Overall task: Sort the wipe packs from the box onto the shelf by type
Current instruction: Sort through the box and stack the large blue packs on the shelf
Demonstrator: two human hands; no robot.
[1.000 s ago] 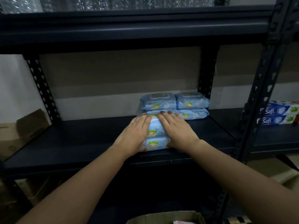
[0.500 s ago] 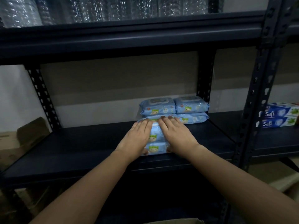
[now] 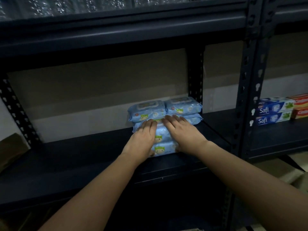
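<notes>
Both hands slid fwd; L hand (image 3: 143,137), R hand (image 3: 182,132) flat atop soft crinkly packs (image 3: 161,141).

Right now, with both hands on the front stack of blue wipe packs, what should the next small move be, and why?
Probably nudge the front stack of blue wipe packs back against the rear blue packs. Left hand and right hand lie flat on it, near the dark metal shelf edge.
</notes>
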